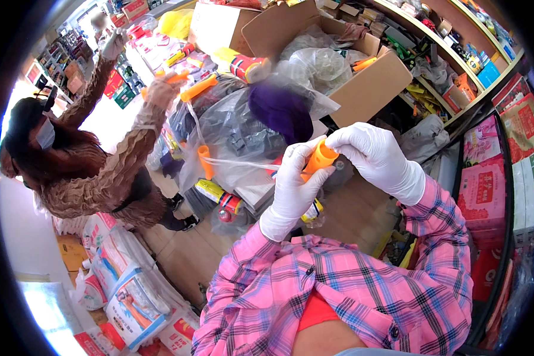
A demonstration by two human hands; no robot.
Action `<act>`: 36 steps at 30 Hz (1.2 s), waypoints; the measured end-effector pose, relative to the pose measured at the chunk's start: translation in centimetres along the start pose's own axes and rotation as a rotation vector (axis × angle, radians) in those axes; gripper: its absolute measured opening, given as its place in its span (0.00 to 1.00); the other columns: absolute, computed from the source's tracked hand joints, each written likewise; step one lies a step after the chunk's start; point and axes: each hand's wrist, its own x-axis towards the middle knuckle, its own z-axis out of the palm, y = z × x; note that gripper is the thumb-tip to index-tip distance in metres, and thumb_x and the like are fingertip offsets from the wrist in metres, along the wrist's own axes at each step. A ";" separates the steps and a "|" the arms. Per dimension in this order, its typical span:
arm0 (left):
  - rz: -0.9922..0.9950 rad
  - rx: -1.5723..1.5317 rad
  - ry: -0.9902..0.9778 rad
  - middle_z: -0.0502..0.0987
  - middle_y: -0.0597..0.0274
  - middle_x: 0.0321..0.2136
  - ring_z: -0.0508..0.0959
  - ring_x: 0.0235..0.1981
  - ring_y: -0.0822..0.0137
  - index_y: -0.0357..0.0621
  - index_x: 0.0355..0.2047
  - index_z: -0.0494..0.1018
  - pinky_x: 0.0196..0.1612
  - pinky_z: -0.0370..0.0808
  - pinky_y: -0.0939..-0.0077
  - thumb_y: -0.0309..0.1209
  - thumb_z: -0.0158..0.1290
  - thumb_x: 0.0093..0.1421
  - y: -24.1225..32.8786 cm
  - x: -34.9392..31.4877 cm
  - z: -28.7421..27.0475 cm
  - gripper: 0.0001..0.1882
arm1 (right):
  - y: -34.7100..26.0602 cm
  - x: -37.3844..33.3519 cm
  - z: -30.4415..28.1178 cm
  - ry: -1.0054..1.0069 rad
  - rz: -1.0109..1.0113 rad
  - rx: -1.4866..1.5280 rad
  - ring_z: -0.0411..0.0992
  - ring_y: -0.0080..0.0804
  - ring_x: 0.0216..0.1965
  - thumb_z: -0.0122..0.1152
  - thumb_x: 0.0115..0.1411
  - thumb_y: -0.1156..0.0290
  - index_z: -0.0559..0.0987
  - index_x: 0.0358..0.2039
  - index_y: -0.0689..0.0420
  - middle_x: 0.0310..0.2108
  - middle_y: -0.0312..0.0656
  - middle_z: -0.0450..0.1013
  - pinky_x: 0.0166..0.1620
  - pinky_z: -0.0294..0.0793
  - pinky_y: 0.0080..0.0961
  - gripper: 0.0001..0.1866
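Note:
My left hand (293, 190), in a white glove, is closed around a hollow orange plastic handle (322, 156) with its open mouth turned up. At the mouth's right rim, the bent fingers of my gloved right hand (377, 157) are pinched; anything small between them is hidden. White cord (243, 162) stretches from near my left hand to another orange handle (205, 161), which hangs at the edge of the plastic-covered pile. Farther left, a third orange handle (199, 88) lies near a co-worker's gloved hand (163, 92), which holds an orange piece.
A clear plastic bag (225, 127) and a dark purple item (282, 110) cover the pile ahead. Beyond stands an open cardboard box (371, 89) of plastic bags. A co-worker (95, 160) stands at left. Packed shelves (451, 53) and a rack of red packets (483, 184) line the right.

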 end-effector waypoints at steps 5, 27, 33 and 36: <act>0.042 0.065 0.003 0.74 0.58 0.40 0.72 0.43 0.60 0.38 0.51 0.70 0.49 0.69 0.69 0.22 0.64 0.46 0.3 0.3 0.1 0.29 | -1.2 1.1 -1.0 -0.087 -0.169 -0.384 0.73 0.34 0.33 0.61 0.49 0.76 0.78 0.33 0.52 0.32 0.36 0.73 0.32 0.75 0.26 0.09; 0.044 0.104 0.129 0.76 0.55 0.37 0.79 0.35 0.61 0.38 0.43 0.69 0.38 0.77 0.72 0.26 0.66 0.47 -1.7 0.3 1.7 0.24 | -0.2 4.2 -2.0 -0.400 -0.254 -0.530 0.70 0.41 0.45 0.59 0.47 0.71 0.77 0.25 0.59 0.42 0.44 0.71 0.38 0.77 0.31 0.06; 0.100 0.249 0.128 0.76 0.54 0.33 0.78 0.33 0.57 0.40 0.41 0.70 0.35 0.76 0.68 0.30 0.68 0.45 -1.6 0.4 1.4 0.24 | 0.4 3.6 -1.9 -0.456 0.097 -0.234 0.70 0.47 0.49 0.57 0.53 0.73 0.79 0.28 0.60 0.45 0.48 0.73 0.50 0.71 0.35 0.05; 0.118 0.254 0.136 0.76 0.53 0.33 0.77 0.33 0.54 0.41 0.41 0.70 0.35 0.75 0.66 0.32 0.68 0.44 -1.7 0.3 1.4 0.25 | 0.0 3.2 -1.8 -0.448 0.262 -0.077 0.72 0.44 0.46 0.57 0.56 0.74 0.79 0.30 0.62 0.42 0.50 0.75 0.50 0.71 0.33 0.06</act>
